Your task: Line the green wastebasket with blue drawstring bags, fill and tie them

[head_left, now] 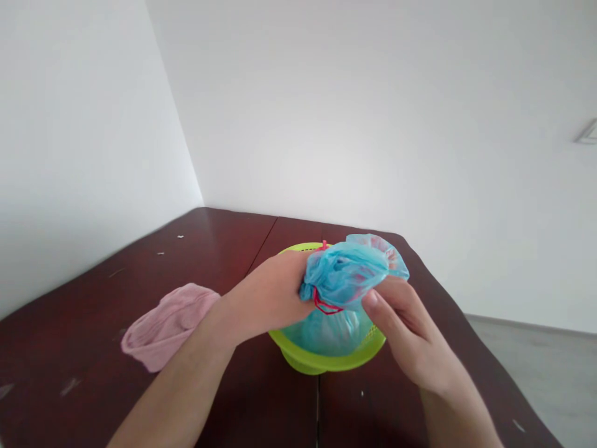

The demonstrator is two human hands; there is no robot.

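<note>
Left hand grasps the light, soft, slippery blue plastic bag at its red tie, right hand pinches its crumpled top above a green plastic colander; firmest hold lies at the gathered neck.

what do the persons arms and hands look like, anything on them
The left hand and right hand are bare, as are the left forearm and right forearm. No sleeves, gloves, watch or rings show.

walls: white, corner | table: dark reddish wood | floor: grey
</note>
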